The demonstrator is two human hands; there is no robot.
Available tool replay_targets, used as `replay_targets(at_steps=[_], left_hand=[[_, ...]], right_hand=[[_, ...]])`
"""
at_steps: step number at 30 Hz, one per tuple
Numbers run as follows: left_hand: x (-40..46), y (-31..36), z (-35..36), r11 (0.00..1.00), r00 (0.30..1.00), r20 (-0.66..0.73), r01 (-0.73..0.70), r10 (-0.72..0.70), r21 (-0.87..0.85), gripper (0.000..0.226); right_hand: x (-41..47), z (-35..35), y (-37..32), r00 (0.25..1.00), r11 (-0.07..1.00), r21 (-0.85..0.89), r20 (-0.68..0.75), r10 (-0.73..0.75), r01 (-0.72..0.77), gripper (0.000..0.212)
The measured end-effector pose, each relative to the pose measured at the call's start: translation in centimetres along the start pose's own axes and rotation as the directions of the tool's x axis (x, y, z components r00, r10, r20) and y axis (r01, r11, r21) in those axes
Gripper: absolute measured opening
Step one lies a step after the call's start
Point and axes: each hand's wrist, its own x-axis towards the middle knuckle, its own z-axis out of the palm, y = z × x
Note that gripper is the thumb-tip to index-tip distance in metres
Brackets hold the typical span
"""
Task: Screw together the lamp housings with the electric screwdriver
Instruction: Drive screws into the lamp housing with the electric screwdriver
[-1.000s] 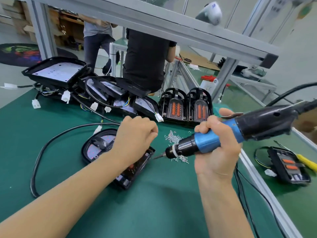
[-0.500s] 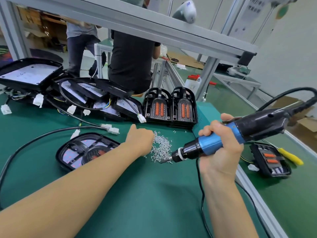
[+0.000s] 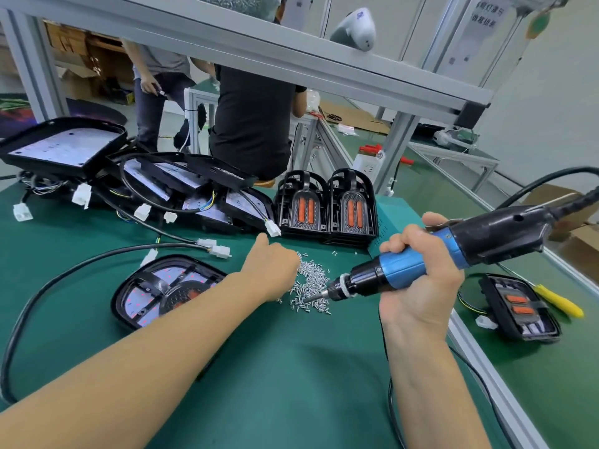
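My right hand (image 3: 418, 280) grips screwdriver (image 3: 431, 257); left hand (image 3: 272, 273) on screw pile (image 3: 311, 286), finger position hidden. Lamp housing (image 3: 162, 288) lies beside, unscrewed; most work left.

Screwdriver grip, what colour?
Blue, on the electric screwdriver held in the right hand; head view.

Left hand (image 3: 270, 275) off the black lamp housing (image 3: 162, 288), now reaching into the loose pile of small silver screws (image 3: 309, 286); blue-and-black electric screwdriver (image 3: 421, 257) tip lowered onto the pile's near edge.
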Motion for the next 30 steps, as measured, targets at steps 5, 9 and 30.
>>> replay_targets(at_steps=[5,9,30], left_hand=[[-4.2,-2.5,-2.2,0.78,0.983,-0.136,0.01,-0.121,-0.626,0.02],[-9.9,-4.4,-2.5,0.441,0.963,-0.107,0.014,-0.247,-0.897,0.016],[-18.2,-8.5,-1.8,0.16,0.865,-0.082,-0.002,-0.495,-0.987,0.019]], right_hand=[[0.1,1.4,-0.7,1.0,0.994,0.11,-0.01,0.014,-0.013,0.023],[-0.7,3.3,-0.7,0.998,0.975,0.217,0.027,0.05,-0.054,0.022],[-5.5,10.9,3.9,0.957,0.94,0.244,0.222,0.187,-0.24,0.02]])
